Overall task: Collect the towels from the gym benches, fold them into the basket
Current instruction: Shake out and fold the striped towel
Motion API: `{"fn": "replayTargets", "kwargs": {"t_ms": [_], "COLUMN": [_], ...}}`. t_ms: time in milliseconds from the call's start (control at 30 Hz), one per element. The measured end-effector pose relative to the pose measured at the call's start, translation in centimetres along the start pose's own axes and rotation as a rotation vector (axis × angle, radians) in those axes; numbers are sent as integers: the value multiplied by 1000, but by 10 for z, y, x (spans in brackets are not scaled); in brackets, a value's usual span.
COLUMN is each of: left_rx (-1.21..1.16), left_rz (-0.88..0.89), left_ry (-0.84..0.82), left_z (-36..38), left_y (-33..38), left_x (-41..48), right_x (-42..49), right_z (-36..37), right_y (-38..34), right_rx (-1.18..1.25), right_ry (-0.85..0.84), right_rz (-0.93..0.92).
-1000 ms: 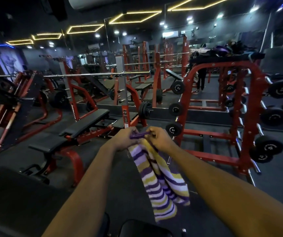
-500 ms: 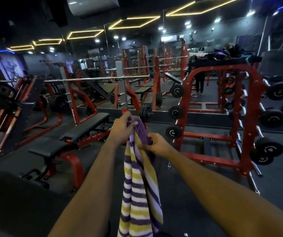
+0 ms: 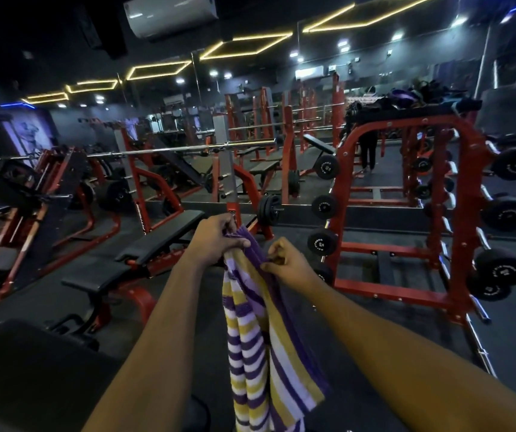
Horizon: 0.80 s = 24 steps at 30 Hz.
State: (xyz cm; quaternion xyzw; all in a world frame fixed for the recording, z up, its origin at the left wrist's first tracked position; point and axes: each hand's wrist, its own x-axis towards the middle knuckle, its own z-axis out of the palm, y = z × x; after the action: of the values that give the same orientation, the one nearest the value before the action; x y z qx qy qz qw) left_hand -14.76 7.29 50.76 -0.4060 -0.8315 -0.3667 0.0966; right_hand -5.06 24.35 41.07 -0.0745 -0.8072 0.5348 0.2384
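Since half a second ago the view has risen a little and the right hand (image 3: 287, 262) has shifted slightly along the towel's (image 3: 259, 332) edge, while the towel hangs much as it did. Filling the room at twelve o'clock is a dim gym with yellow ceiling light strips (image 3: 244, 45) and rows of red frames. At two o'clock stands a red plate rack (image 3: 456, 219) loaded with black weight plates, dark items piled on its top. At ten o'clock lies a black padded bench (image 3: 156, 241) on a red frame, with a barbell (image 3: 181, 149) racked above it; another black pad (image 3: 22, 369) sits at eight o'clock, close to the camera. Both bare forearms reach forward from six o'clock. The towel, striped purple, yellow and white, is held in the air at centre and drapes straight down out of view at the bottom edge. The left hand (image 3: 216, 240) has its grip clamped on the towel's bunched top edge; the right hand, just beside and lower, pinches a fold of the same towel between thumb and fingers.
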Motion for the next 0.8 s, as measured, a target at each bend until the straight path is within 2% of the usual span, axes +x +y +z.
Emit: {"fn": "replayTargets", "kwargs": {"t_ms": [167, 267, 433, 567, 700, 800], "left_rx": [-28, -67, -31, -53, -157, -244], "left_rz": [-22, -44, -112, -146, -183, -224], "left_ry": [54, 61, -27, -31, -136, -183], "left_z": [10, 12, 9, 9, 0, -1], "left_y": [2, -1, -12, -16, -27, -30], "left_x": [-2, 0, -1, -3, -5, -10], "right_x": [18, 22, 15, 14, 14, 14], "right_z": [12, 15, 22, 25, 24, 26], "right_y": [-36, -33, -30, -31, -31, -32], "right_rx": [75, 68, 77, 105, 143, 122], "right_ry": [-164, -152, -73, -128, -193, -174], "right_rz": [-109, -125, -149, -135, -91, -106]}}
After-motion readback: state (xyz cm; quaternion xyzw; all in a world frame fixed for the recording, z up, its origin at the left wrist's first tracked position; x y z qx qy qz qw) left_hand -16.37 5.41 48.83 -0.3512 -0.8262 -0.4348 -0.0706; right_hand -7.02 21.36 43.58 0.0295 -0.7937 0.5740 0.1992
